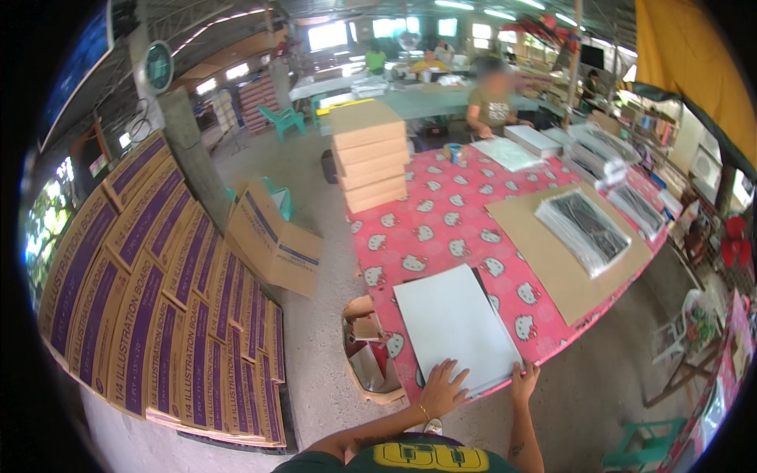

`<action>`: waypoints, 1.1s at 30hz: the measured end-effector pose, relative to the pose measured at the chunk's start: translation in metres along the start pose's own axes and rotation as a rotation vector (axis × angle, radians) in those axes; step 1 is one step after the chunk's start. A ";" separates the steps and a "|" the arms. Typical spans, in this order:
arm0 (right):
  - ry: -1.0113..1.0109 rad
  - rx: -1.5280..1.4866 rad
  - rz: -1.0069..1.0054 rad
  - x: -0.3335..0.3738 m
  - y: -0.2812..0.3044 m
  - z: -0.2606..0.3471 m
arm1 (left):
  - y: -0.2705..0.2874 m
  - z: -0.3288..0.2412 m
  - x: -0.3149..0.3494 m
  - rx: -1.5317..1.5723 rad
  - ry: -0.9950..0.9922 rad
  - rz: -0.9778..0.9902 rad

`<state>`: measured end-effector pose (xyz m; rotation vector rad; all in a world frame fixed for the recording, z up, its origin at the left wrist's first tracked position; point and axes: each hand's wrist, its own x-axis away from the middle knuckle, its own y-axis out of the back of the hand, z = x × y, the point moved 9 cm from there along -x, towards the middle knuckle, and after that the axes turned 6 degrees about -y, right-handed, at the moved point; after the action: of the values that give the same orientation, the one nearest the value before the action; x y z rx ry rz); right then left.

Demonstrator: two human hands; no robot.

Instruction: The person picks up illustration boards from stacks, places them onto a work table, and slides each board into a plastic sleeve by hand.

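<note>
Left hand [441, 388] flat on near corner of white board stack [456, 325], fingers spread. Right hand [523, 381] at stack's near right edge, fingers together, curled over the edge. Stack sits at near end of table with pink patterned cloth [441, 229]. Brown cardboard sheet [552, 252] just right of it, wrapped bundle [585, 229] on top

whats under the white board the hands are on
The white board lies on a pink patterned tablecloth. A dark edge shows along its right side, likely another sheet beneath. Left hand presses its near edge, right hand its corner. Anything else beneath is covered.
</note>
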<state>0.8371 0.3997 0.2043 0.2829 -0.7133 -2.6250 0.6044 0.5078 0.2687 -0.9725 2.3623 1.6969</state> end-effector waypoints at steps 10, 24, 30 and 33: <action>-0.006 0.186 -0.207 0.003 -0.012 -0.004 | 0.013 0.058 0.070 0.259 0.224 0.058; 0.002 0.469 -0.224 -0.005 -0.004 0.007 | -0.016 0.038 0.059 0.186 0.108 0.246; -0.020 0.422 -0.037 -0.019 -0.009 0.006 | -0.026 0.036 0.052 0.274 0.194 0.247; 0.021 0.519 -0.053 -0.011 -0.014 0.024 | -0.027 0.036 0.037 0.268 0.315 0.305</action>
<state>0.8360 0.4258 0.2183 0.4777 -1.3902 -2.4376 0.5785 0.5174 0.2173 -0.9292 2.9798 1.3294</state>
